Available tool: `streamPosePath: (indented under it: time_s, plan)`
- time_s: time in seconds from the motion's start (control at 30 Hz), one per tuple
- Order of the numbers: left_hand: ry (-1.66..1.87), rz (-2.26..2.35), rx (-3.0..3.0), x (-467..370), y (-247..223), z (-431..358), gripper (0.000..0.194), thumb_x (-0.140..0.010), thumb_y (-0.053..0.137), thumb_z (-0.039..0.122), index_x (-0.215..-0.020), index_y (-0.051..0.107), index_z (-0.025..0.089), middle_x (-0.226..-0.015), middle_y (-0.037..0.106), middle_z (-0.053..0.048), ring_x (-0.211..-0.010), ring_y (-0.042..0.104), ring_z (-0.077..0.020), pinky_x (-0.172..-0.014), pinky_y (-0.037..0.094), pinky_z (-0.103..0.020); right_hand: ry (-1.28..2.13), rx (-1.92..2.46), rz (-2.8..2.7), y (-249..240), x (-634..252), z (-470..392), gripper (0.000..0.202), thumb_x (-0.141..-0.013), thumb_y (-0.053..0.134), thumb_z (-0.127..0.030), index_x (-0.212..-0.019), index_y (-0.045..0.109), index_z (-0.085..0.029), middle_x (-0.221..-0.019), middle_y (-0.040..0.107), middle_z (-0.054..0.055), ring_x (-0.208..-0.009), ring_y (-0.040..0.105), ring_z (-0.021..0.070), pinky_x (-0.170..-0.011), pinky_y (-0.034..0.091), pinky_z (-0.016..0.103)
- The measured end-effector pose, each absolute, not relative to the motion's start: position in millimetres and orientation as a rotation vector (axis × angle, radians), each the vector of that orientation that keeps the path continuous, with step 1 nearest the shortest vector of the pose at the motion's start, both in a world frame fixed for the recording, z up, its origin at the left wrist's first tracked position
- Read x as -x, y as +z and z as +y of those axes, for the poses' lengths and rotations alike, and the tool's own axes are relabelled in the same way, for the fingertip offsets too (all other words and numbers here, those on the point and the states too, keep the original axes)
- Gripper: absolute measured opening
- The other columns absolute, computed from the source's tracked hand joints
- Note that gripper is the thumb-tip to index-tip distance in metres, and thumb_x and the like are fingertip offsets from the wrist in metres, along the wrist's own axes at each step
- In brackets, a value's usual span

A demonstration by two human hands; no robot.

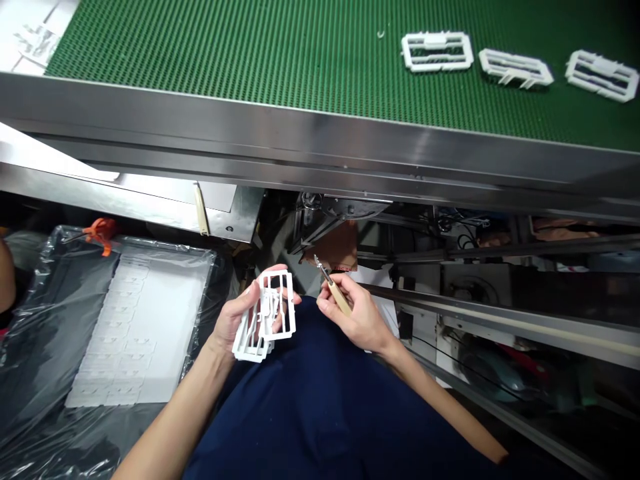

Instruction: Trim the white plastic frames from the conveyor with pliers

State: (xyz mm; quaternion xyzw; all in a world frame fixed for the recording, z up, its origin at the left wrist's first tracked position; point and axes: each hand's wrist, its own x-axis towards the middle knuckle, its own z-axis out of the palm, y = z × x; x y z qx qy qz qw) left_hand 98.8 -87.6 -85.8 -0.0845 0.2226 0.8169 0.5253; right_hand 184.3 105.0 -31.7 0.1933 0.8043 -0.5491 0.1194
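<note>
My left hand (239, 312) is closed around white plastic frames (279, 305); at least two overlap, one tilted below the other. To the right of them, my right hand (350, 310) grips a small tool (339, 297) with a pale wooden handle and a metal tip pointing up and left. The tool tip and the frames are apart. Both hands are in front of my dark blue clothing.
A green conveyor belt (225, 53) with a metal edge crosses the top, carrying three white frames (437, 52) at right. Lower left, a plastic-lined crate (200, 320) holds thin white parts and an orange-handled tool (101, 233). Another wooden-handled tool (201, 210) lies on the metal table.
</note>
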Motion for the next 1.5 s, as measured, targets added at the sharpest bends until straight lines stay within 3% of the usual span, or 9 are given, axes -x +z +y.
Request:
streamPosePath:
  time_s: [0.13,0.53,1.5]
  plan:
    - [1.952,0.585,0.212,-96.8,-82.0,-86.8,0.059,-0.084,0.058,0.040,-0.135,0.035,0.023,-0.094,0.068,-0.016,-0.055,0.063,-0.0154,-0.049,0.052,-0.023,-1.592,-0.572,2.350,-33.4,-186.5,100.6,0.022,-0.082,0.057,-0.031,-0.100,0.048,-0.021,-0.085,0.061,0.000,-0.071,0.056,0.0120,-0.068,0.045,0.025]
    - [2.026,0.599,0.252,-99.8,-82.0,-86.6,0.046,-0.089,0.049,0.038,-0.131,0.040,0.021,-0.096,0.067,-0.014,-0.058,0.062,-0.0149,-0.054,0.052,-0.024,-1.550,-0.586,2.390,-34.8,-188.1,101.0,0.021,-0.082,0.057,-0.032,-0.099,0.049,-0.022,-0.084,0.062,-0.001,-0.070,0.056,0.0115,-0.067,0.045,0.024]
    - [2.033,0.561,0.240,-101.7,-82.6,-96.0,0.057,-0.080,0.061,0.044,-0.131,0.041,0.025,-0.097,0.067,-0.011,-0.059,0.062,-0.0149,-0.056,0.053,-0.023,-1.427,-0.570,2.468,-36.7,-190.2,90.4,0.022,-0.082,0.054,-0.035,-0.099,0.050,-0.022,-0.083,0.064,0.000,-0.073,0.060,0.0151,-0.066,0.045,0.026]
